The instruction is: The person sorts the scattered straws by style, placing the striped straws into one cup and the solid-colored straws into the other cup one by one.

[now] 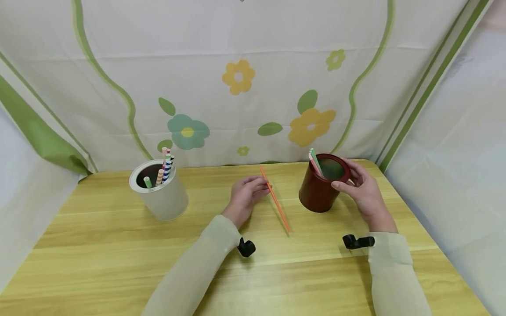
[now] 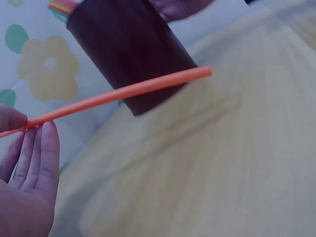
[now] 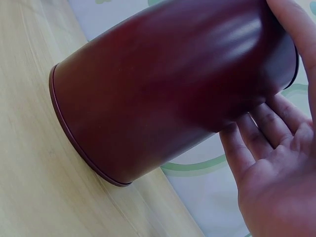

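Between thumb and fingertips, my left hand (image 1: 246,196) pinches an orange drinking straw (image 1: 278,205) above the middle of the table. In the left wrist view the straw (image 2: 133,90) crosses in front of the dark red cup. My right hand (image 1: 365,191) grips the dark red cup (image 1: 319,193) near its rim, thumb on the near side and fingers behind; the right wrist view shows the fingers (image 3: 269,128) against its wall. Pink and green straws (image 1: 315,162) lean inside this cup. Farther left stands a white cup (image 1: 168,204) holding several striped and plain straws (image 1: 166,171).
Both cups stand on a wood-grain table (image 1: 118,259). Behind the table hangs a white curtain (image 1: 269,39) printed with flowers and leaves, and pale cloth (image 1: 470,145) borders the right side. A small black mount (image 1: 357,242) sits at the right wrist.
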Available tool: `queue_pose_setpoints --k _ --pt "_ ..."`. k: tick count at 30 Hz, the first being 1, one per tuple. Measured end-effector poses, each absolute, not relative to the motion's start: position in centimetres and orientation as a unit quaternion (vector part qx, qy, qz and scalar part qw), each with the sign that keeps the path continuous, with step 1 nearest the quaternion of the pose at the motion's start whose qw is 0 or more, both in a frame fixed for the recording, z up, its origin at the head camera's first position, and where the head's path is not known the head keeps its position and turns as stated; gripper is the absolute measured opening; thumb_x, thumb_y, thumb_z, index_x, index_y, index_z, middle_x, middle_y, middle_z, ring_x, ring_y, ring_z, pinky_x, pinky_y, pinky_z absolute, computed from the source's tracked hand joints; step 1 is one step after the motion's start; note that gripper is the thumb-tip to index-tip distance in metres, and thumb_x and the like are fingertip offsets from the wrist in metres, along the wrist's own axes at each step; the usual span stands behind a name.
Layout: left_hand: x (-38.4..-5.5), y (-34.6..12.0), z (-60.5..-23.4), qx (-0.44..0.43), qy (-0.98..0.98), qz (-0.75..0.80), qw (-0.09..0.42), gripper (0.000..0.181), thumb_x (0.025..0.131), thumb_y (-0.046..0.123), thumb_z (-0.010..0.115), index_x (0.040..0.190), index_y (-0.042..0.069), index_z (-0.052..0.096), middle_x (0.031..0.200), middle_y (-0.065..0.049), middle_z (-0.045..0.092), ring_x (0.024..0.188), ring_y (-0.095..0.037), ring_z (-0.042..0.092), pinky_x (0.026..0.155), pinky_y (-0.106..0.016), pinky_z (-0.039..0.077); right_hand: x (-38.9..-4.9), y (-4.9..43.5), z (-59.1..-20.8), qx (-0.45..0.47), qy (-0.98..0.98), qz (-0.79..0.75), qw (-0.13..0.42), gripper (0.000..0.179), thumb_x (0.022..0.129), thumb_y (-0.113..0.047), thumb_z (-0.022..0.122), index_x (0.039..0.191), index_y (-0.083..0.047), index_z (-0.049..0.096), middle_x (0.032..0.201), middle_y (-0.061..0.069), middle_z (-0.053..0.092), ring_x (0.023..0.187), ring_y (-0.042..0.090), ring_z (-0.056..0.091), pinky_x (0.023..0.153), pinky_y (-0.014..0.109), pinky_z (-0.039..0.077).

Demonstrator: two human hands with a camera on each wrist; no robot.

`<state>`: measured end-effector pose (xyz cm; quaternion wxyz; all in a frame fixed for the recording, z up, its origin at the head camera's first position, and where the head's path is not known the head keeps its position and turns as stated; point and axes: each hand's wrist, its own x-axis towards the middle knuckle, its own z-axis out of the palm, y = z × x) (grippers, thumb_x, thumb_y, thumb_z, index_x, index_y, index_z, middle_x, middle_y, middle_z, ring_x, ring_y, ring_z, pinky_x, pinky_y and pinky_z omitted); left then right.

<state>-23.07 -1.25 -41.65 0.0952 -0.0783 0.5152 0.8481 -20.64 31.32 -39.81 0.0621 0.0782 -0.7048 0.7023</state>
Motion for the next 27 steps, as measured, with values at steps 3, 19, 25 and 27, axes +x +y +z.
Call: queue_pose_setpoints --k 3,19,25,27 --pt "-22.9 -1.2 -40.3 -0.070 0.503 0.858 0.079 0.021 0.099 0.002 0.072 0.118 -0.006 0.070 0.105 -0.014 0.077 0.089 -0.018 0.076 0.090 -0.031 0.068 -20.6 31.3 -40.0 0.079 -0.704 0.703 0.063 0.072 0.095 0.002 0.078 0.160 -0.011 0.050 0.138 -0.014 0.065 0.126 -0.002 0.061 0.101 0.007 0.052" --pt "-19.7 1.7 -31.4 -0.088 0.499 0.858 -0.078 0.015 0.094 -0.005 0.073 0.106 0.001 0.068 0.099 -0.010 0.069 0.086 -0.019 0.077 0.093 -0.038 0.068 -20.7 31.1 -40.1 0.074 -0.699 0.708 0.070 0.072 0.095 0.003 0.079 0.159 -0.012 0.051 0.137 -0.014 0.065 0.125 -0.002 0.061 0.101 0.006 0.052" --pt "-18.4 3.0 -28.8 -0.032 0.475 0.869 -0.137 0.015 0.093 -0.007 0.071 0.103 0.002 0.065 0.095 -0.008 0.068 0.083 -0.017 0.074 0.090 -0.036 0.069 -20.9 31.3 -40.0 0.080 -0.697 0.709 0.072 0.072 0.094 0.004 0.079 0.159 -0.011 0.051 0.136 -0.014 0.066 0.124 -0.003 0.062 0.101 0.006 0.053" --pt "-17.9 3.4 -28.1 -0.010 0.469 0.871 -0.147 0.015 0.094 -0.007 0.071 0.103 0.002 0.065 0.096 -0.008 0.068 0.085 -0.017 0.074 0.091 -0.037 0.068 -20.9 31.3 -39.9 0.083 -0.697 0.709 0.069 0.073 0.094 0.004 0.079 0.160 -0.010 0.050 0.137 -0.013 0.066 0.125 -0.003 0.061 0.101 0.006 0.053"
